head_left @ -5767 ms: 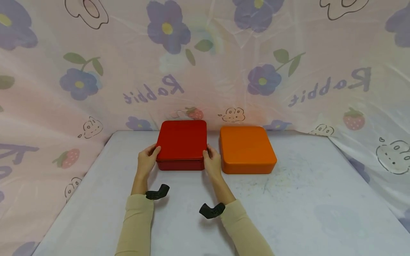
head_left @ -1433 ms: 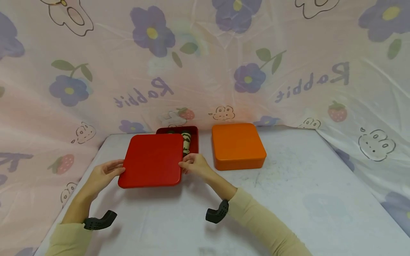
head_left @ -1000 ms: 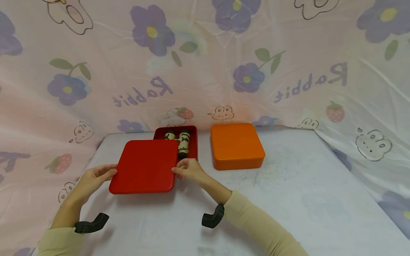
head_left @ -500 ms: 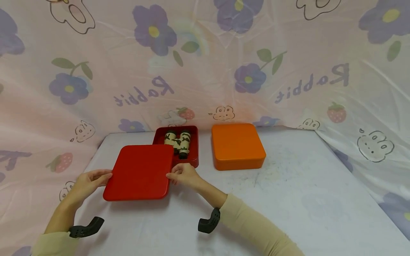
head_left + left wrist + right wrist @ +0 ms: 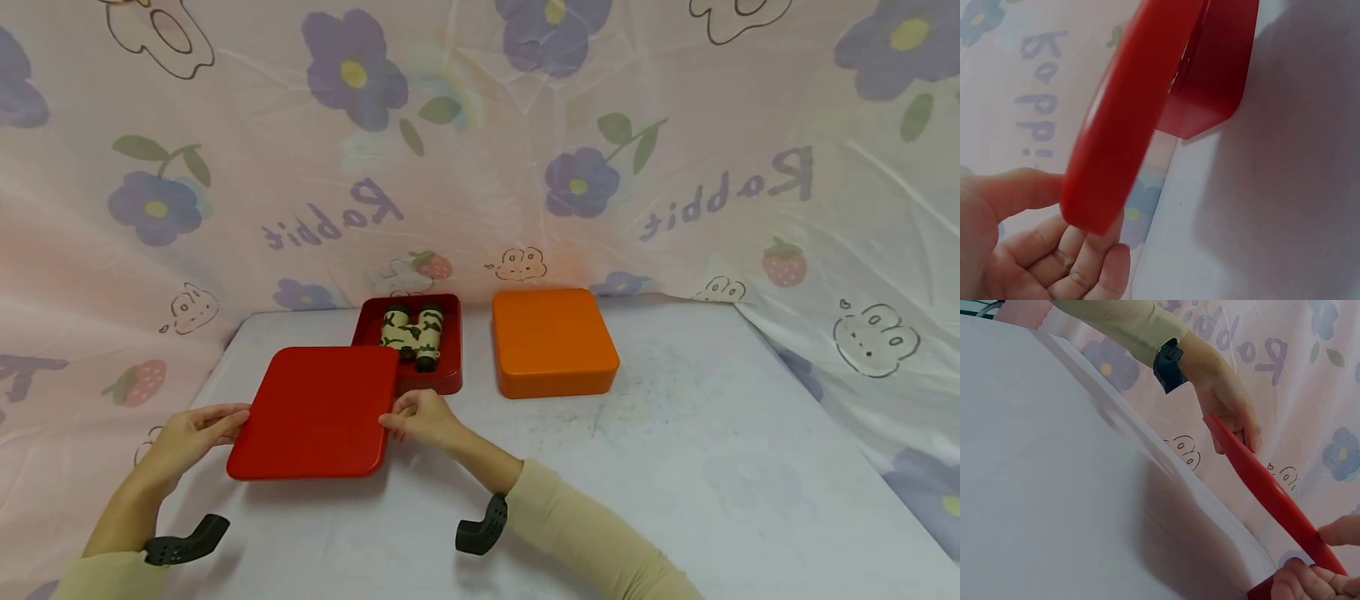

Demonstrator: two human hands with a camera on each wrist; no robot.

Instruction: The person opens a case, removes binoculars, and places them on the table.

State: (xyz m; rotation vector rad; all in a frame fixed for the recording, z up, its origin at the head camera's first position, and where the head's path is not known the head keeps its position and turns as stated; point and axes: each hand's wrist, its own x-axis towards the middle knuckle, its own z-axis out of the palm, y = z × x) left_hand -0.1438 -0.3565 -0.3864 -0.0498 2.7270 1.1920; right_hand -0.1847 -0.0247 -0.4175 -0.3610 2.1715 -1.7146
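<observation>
A bright red square lid (image 5: 315,412) is held above the table between both hands. My left hand (image 5: 187,437) pinches its left edge, thumb on top and fingers beneath, as the left wrist view also shows. At the opposite edge my right hand (image 5: 423,418) pinches the lid with thumb and fingers. Behind the lid, the dark red box (image 5: 448,367) stands uncovered, its front left corner hidden by the lid. Inside lies a pair of camouflage binoculars (image 5: 430,332) with black ends. In the right wrist view the lid (image 5: 1279,500) appears edge-on, raised over its shadow.
To the right of the red box stands a closed orange box (image 5: 555,342), a small gap between them. The white table (image 5: 675,467) ends at a patterned cloth backdrop (image 5: 480,150). Black wrist mounts (image 5: 187,540) sit at both cuffs.
Earlier the lid sat on the red box. Both hands have lifted it off and carried it left and toward the front, uncovering the binoculars. The orange box stays put.
</observation>
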